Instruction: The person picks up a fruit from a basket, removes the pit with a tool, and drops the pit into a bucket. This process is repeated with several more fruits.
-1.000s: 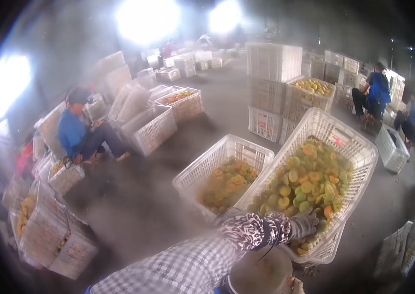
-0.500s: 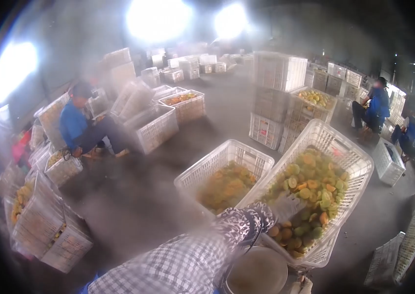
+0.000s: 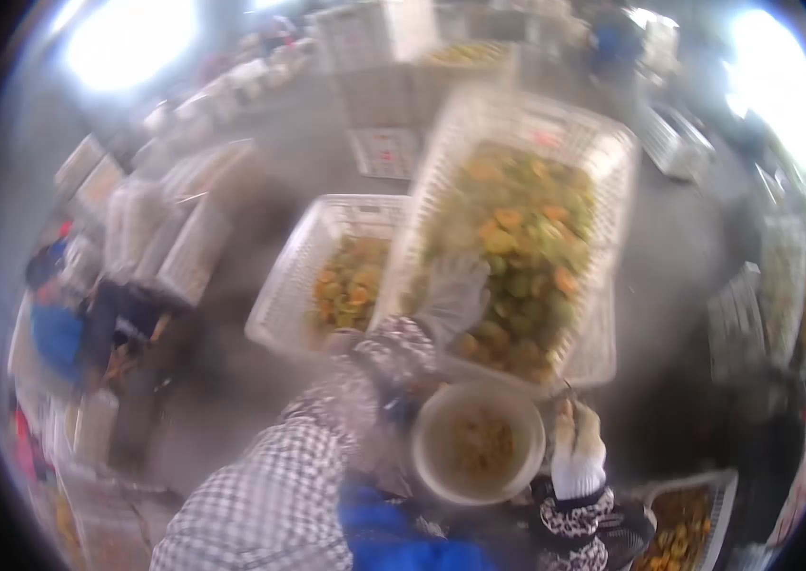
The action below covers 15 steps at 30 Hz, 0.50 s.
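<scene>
My left hand point(image 3: 457, 290), in a pale glove, lies over the near left part of a white plastic crate point(image 3: 624, 171) of green and orange cut fruit point(image 3: 517, 243). Its fingers look spread, with nothing visible in them. My right hand point(image 3: 578, 447), in a white glove, is beside a white bucket point(image 3: 427, 457), below the crate's near edge. Its fingers are pressed together; a thin dark thing shows at their tips, too blurred to name. Some light brownish pieces point(image 3: 484, 440) lie inside the bucket. The crate leans against a second white crate point(image 3: 275, 305) of similar fruit.
At lower right stands a crate of orange pieces point(image 3: 679, 533). A person in blue point(image 3: 60, 338) sits on the left among crates. Stacked crates point(image 3: 370, 86) rise behind the fruit, and more crates point(image 3: 779, 295) line the right side.
My view has tilted down and turned, bringing my right hand and the bucket fully into view. My left hand has moved from the fruit's middle toward the crate's left side.
</scene>
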Each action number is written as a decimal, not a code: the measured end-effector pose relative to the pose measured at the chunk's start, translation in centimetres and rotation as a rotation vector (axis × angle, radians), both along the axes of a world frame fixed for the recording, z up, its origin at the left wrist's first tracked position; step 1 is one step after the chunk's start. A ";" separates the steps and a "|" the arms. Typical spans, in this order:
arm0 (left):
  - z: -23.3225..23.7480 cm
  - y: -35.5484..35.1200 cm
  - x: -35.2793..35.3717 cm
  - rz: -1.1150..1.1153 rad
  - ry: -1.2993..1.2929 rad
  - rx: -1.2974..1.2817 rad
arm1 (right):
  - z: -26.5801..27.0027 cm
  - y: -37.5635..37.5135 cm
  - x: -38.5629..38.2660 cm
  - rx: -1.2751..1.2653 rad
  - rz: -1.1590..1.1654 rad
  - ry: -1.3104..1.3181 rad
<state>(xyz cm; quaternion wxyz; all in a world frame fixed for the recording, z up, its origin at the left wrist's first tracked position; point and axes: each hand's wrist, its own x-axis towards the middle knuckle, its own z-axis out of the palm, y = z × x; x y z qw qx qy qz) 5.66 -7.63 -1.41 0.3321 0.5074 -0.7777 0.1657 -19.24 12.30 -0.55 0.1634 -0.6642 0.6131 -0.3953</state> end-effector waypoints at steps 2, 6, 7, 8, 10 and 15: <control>1.4 -0.1 -2.7 -0.194 0.147 0.119 | 2.2 -0.2 0.7 0.140 -0.062 -0.071; 1.9 -2.5 -8.2 -0.481 -0.066 0.557 | 4.3 -0.7 2.1 0.378 -0.090 -0.185; 1.5 -1.8 -10.5 -0.475 -0.073 0.558 | 3.5 -0.2 1.2 0.377 -0.084 -0.192; 1.4 -1.5 -11.8 -0.386 -0.208 0.605 | 3.4 -0.3 1.3 0.322 -0.087 -0.184; 0.7 -1.3 -11.9 -0.324 -0.263 0.559 | 3.1 -0.9 1.4 0.255 -0.080 -0.183; 2.7 -0.8 -9.7 -0.265 0.273 1.018 | 3.4 -0.5 -0.1 0.078 -0.081 -0.282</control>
